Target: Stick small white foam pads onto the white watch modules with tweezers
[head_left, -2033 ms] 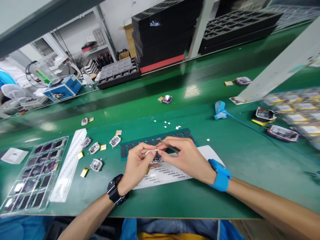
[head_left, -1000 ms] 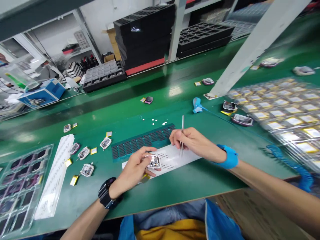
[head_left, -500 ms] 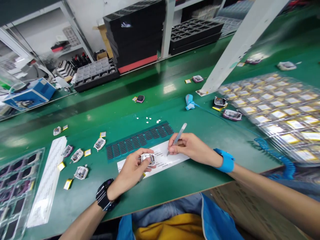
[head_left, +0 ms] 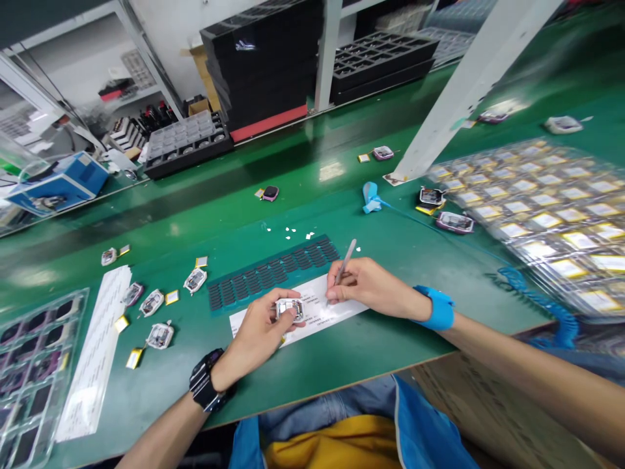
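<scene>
My left hand (head_left: 258, 326) is closed round a small white watch case (head_left: 290, 309), its circuitry facing up and the thumb on its edge. Under the fingers, a bit of yellow shows, probably its battery. In my right hand (head_left: 354, 281) a pair of metal tweezers (head_left: 347, 255) is pinched like a pen. Its tips are hidden by the fingers, low over a white printed label sheet (head_left: 319, 314). Just behind that sheet lies a green strip (head_left: 273, 272) with rows of dark oval pieces.
Several open watch cases with batteries (head_left: 160, 335) lie at the left, near a second label sheet (head_left: 90, 358) and a clear tray (head_left: 43, 371). Trays of batteries (head_left: 547, 221) fill the right. A white post (head_left: 454, 104) rises behind the blue coiled cord (head_left: 525, 293).
My right hand has shifted slightly left, and the tweezers stand more upright. A white scrap now shows beside them. Watch cases on the far green surface have slid slightly left.
</scene>
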The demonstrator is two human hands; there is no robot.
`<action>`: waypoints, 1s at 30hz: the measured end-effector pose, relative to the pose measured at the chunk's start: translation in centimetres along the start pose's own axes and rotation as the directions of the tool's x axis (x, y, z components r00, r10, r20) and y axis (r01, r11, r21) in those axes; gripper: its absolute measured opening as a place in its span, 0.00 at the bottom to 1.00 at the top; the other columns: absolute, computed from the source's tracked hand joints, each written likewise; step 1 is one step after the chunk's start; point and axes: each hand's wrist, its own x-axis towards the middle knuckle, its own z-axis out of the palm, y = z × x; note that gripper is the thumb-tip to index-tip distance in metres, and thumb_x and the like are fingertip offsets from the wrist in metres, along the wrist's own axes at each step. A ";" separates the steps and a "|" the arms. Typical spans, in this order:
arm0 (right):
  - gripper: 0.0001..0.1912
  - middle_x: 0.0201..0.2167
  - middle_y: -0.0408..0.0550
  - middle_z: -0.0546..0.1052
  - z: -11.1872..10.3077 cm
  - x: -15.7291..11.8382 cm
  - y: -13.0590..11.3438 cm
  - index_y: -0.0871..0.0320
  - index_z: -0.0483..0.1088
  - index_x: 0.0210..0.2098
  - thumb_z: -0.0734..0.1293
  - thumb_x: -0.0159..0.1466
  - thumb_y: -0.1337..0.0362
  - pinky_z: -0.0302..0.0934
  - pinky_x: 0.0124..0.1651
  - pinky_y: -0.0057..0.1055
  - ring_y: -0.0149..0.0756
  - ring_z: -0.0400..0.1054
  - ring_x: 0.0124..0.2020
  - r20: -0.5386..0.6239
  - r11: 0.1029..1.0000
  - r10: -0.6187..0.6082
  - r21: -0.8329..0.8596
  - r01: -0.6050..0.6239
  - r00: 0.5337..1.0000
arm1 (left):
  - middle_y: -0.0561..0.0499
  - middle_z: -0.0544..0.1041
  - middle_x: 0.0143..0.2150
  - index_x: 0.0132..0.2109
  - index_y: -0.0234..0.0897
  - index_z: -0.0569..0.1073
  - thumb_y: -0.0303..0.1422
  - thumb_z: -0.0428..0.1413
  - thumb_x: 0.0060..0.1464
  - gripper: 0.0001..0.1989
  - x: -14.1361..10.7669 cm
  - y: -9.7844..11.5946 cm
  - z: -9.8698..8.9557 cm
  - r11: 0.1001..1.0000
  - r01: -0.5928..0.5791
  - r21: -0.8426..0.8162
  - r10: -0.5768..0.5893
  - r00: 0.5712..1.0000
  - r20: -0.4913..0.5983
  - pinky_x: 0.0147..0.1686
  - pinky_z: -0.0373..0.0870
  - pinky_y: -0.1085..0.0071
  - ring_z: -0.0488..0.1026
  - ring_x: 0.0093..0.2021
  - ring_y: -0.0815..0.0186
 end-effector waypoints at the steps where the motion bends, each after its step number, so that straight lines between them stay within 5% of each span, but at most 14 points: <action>1: 0.24 0.23 0.43 0.79 -0.2 0.0 -0.1 0.57 0.69 0.28 0.81 0.52 0.47 0.68 0.31 0.29 0.33 0.75 0.26 0.018 0.999 0.019 0.039 -0.020 1.000 | 0.49 0.79 0.37 0.50 0.35 0.77 0.42 0.66 0.54 0.21 0.1 -0.1 0.0 1.000 0.005 -0.009 -0.005 1.000 0.004 0.35 0.77 0.73 0.81 0.33 0.67; 4: 0.25 0.22 0.43 0.79 -0.8 0.1 -0.6 0.57 0.70 0.29 0.83 0.49 0.48 0.68 0.31 0.27 0.32 0.75 0.25 0.023 0.992 0.045 0.119 -0.047 0.999 | 0.49 0.79 0.38 0.53 0.34 0.77 0.40 0.66 0.54 0.22 0.0 0.0 -0.1 1.000 -0.008 -0.016 0.008 1.000 -0.002 0.36 0.77 0.71 0.79 0.32 0.67; 7: 0.26 0.22 0.44 0.79 -1.2 0.2 -1.3 0.58 0.70 0.28 0.83 0.48 0.46 0.69 0.30 0.27 0.33 0.75 0.25 -0.053 0.991 0.032 0.133 -0.025 0.998 | 0.47 0.80 0.39 0.54 0.36 0.80 0.37 0.63 0.58 0.17 -0.7 0.6 0.0 0.970 -0.177 0.165 0.198 0.972 -0.125 0.36 0.73 0.72 0.76 0.35 0.65; 11: 0.27 0.26 0.47 0.81 -0.9 0.8 -3.1 0.58 0.72 0.29 0.82 0.49 0.43 0.72 0.34 0.29 0.37 0.78 0.30 -0.089 0.994 -0.022 0.107 0.032 0.996 | 0.48 0.79 0.40 0.45 0.39 0.82 0.32 0.59 0.62 0.07 -1.9 1.9 -0.4 0.750 -0.407 0.521 0.594 0.762 -0.259 0.41 0.69 0.71 0.74 0.39 0.65; 13: 0.28 0.28 0.48 0.81 -0.3 1.4 -4.4 0.58 0.73 0.30 0.82 0.50 0.42 0.74 0.36 0.29 0.37 0.79 0.32 -0.091 0.990 -0.071 0.119 0.082 0.993 | 0.49 0.79 0.39 0.43 0.38 0.79 0.32 0.58 0.63 0.05 -1.9 2.3 -0.9 0.730 -0.419 0.540 0.641 0.695 -0.326 0.39 0.68 0.72 0.73 0.38 0.66; 15: 0.28 0.28 0.48 0.81 0.5 2.1 -5.4 0.58 0.73 0.30 0.82 0.49 0.42 0.74 0.35 0.28 0.36 0.79 0.32 -0.112 0.980 -0.110 0.153 0.126 0.988 | 0.49 0.79 0.38 0.42 0.37 0.75 0.34 0.58 0.63 0.05 -1.6 2.5 -1.5 0.821 -0.398 0.409 0.555 0.721 -0.415 0.35 0.67 0.72 0.72 0.34 0.68; 17: 0.29 0.27 0.46 0.80 1.5 2.8 -6.0 0.58 0.72 0.30 0.82 0.48 0.41 0.74 0.34 0.26 0.36 0.80 0.32 -0.152 0.969 -0.130 0.189 0.158 0.980 | 0.49 0.80 0.37 0.41 0.37 0.70 0.38 0.58 0.62 0.09 -1.0 2.8 -2.1 0.920 -0.364 0.143 0.389 0.811 -0.436 0.29 0.66 0.73 0.70 0.28 0.70; 21: 0.29 0.27 0.46 0.80 3.5 3.7 -5.5 0.57 0.72 0.31 0.81 0.49 0.41 0.75 0.31 0.27 0.38 0.80 0.32 -0.253 0.946 -0.166 0.233 0.226 0.953 | 0.48 0.81 0.37 0.45 0.37 0.67 0.41 0.65 0.54 0.19 -0.4 3.3 -2.4 0.903 -0.274 -0.331 0.170 0.935 -0.311 0.27 0.69 0.74 0.76 0.29 0.68; 30: 0.27 0.25 0.45 0.78 6.7 2.1 -3.7 0.54 0.71 0.27 0.79 0.53 0.39 0.73 0.25 0.30 0.37 0.76 0.24 -0.484 0.920 -0.341 0.005 0.392 0.806 | 0.46 0.83 0.44 0.50 0.38 0.67 0.37 0.69 0.51 0.24 -0.7 3.1 -0.7 0.794 -0.227 -0.563 0.092 0.962 -0.257 0.44 0.77 0.67 0.82 0.46 0.61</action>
